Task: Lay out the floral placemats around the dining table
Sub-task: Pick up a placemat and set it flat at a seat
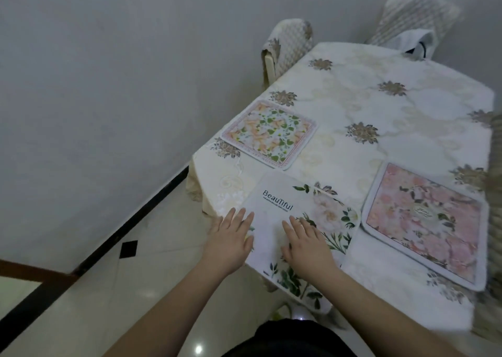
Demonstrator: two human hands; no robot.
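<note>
Pressing flat, left hand [231,237] and right hand [305,244], fingers straight, hold the white placemat [274,207] at the table [380,66] near edge. It apparently overhangs; releasing may let it slide off.

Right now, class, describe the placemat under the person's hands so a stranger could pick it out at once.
Find the dining table with its cream tablecloth. At its near corner lies the white placemat, pressed flat by both hands, left and right. Unlike the orange-and-green placemat and the pink placemat, it is mostly white and reads "BeauTiful".
</note>
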